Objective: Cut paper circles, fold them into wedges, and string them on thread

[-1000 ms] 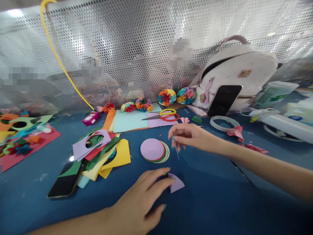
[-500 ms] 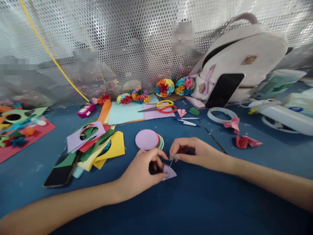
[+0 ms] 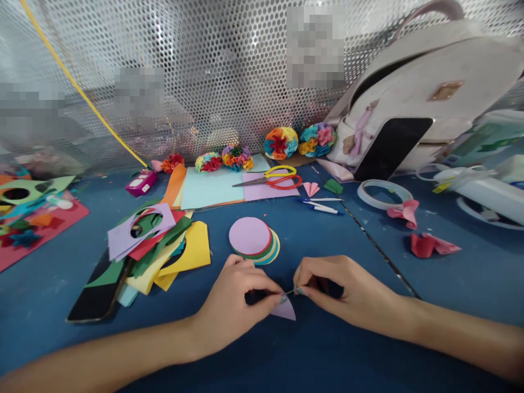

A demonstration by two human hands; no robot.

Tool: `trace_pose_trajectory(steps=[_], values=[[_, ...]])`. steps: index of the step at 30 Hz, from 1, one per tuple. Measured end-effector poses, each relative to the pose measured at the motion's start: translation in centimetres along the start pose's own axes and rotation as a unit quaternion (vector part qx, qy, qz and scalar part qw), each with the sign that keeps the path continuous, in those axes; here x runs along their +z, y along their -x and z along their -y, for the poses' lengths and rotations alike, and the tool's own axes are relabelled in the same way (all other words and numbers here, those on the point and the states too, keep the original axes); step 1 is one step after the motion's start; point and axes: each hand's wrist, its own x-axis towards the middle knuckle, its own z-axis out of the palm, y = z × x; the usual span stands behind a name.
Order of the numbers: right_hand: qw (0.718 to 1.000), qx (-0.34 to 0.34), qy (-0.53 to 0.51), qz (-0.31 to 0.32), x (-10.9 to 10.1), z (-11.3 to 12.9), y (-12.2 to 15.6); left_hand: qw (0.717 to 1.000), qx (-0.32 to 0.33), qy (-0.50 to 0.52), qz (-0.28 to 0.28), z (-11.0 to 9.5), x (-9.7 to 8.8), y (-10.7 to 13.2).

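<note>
My left hand (image 3: 241,300) pinches a folded lilac paper piece (image 3: 286,309) between thumb and forefinger, just above the blue table. One curved edge of the paper hangs below the fingertips. My right hand (image 3: 339,284) is closed at the fingertips on a thin needle (image 3: 290,292), whose other end meets the paper at my left fingertips. How far it goes into the paper is hidden. Just beyond my left hand lies a stack of round paper discs (image 3: 250,234), lilac on top with red, green, yellow and blue edges under it.
Left of my hands, cut-out paper sheets (image 3: 196,243) partly cover a dark phone (image 3: 96,300). Scissors (image 3: 282,177), pens (image 3: 323,206) and ruffled paper flowers (image 3: 281,143) sit farther back. At right are a tape roll (image 3: 385,204), red paper petals (image 3: 434,245) and a backpack (image 3: 446,71).
Both hands have come lower in view, the right one also farther right. The needle has swung from steep to nearly level. The whole view has shifted slightly.
</note>
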Motion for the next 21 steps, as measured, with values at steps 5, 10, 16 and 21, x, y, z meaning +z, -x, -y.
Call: trace_pose_trajectory(steps=[5, 10, 16, 21], values=[[1.000, 0.005, -0.001, 0.008, 0.2, 0.4, -0.2, 1.000, -0.005, 0.006, -0.005, 0.2, 0.3, -0.1], [1.000, -0.009, -0.014, 0.018, 0.1, 1.4, -0.5, 1.000, 0.001, 0.023, -0.010, -0.1, 0.1, -0.1], [0.999, 0.011, -0.032, 0.019, 0.3, 1.2, -0.5, 1.000, 0.013, 0.016, -0.003, -0.2, 0.0, -0.1], [0.999, 0.010, -0.032, 0.001, 0.2, 0.9, -0.2, 0.999, 0.020, 0.020, -0.016, 0.1, 0.1, -0.1]])
